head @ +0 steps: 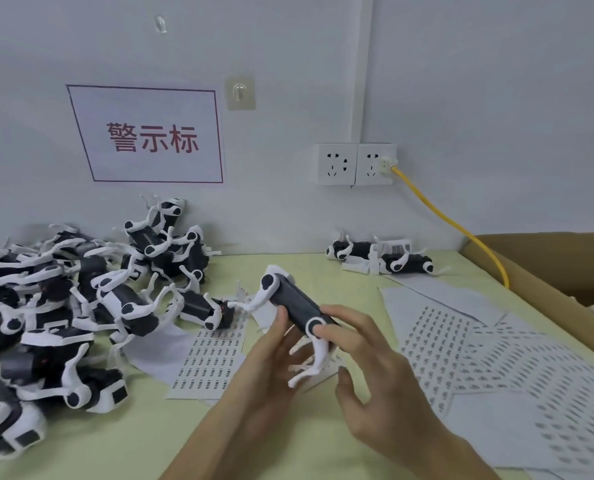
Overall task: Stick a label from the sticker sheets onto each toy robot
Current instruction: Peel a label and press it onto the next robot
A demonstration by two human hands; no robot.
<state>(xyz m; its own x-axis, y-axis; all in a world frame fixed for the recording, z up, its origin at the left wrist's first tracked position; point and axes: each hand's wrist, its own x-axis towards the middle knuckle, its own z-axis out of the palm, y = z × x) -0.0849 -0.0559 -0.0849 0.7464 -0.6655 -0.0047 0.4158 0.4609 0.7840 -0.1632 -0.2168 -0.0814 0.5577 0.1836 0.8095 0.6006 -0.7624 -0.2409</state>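
toy robots (126, 299) heaped on green table (150, 431) by white wall (462, 81).

One wide-angle view from the person's head looks forward and down over the pale yellow-green surface (171, 438) to the white wall (462, 81) behind it. The left hand (268, 365), right hand (382, 382) and black-and-white four-legged toy robot (295, 303) sit close beneath the lens, mid-frame.

Pale green table (115, 445): heap of toy robots (63, 306) left, sticker sheets (212, 362) centre and right, two robots (378, 258) at far edge.
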